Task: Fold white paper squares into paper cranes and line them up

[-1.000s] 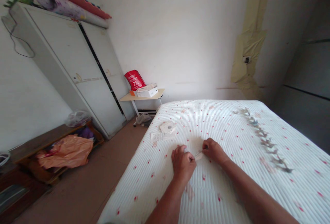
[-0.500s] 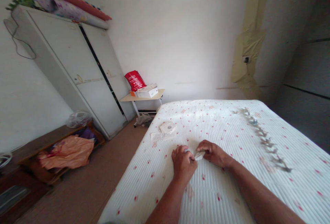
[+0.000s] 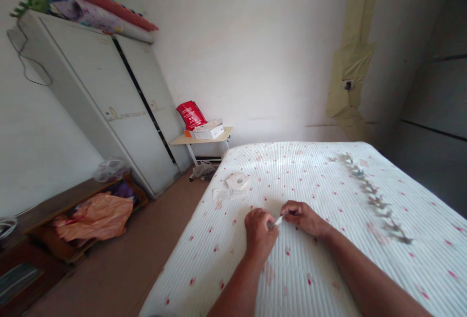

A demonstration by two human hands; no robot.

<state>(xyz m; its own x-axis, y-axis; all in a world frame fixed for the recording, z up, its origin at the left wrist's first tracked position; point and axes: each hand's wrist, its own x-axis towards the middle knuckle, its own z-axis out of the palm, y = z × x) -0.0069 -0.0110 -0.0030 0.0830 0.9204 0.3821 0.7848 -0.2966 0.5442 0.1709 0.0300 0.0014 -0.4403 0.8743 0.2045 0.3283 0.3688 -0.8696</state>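
Note:
Between my two hands, just above the bedcover, is a small piece of folded paper, pale and narrow. My left hand pinches its left end with curled fingers. The thumb and fingers of my right hand close on its other end. Much of the paper is hidden by the fingers. Beyond my left hand lie a stack of pale paper pieces with a dark round mark on top and some printed paper slips. A row of small folded paper figures, like cranes, stretches along the right.
Everything lies on a bed with a white ribbed cover dotted red. Beyond its far left corner a small table bears a red bag and a white box. A grey cabinet and low wooden bench stand left.
The paper between my hands has turned and shows as a narrower strip. My right fingers have shifted slightly along it; my left hand has dipped a little. Other things are unmoved.

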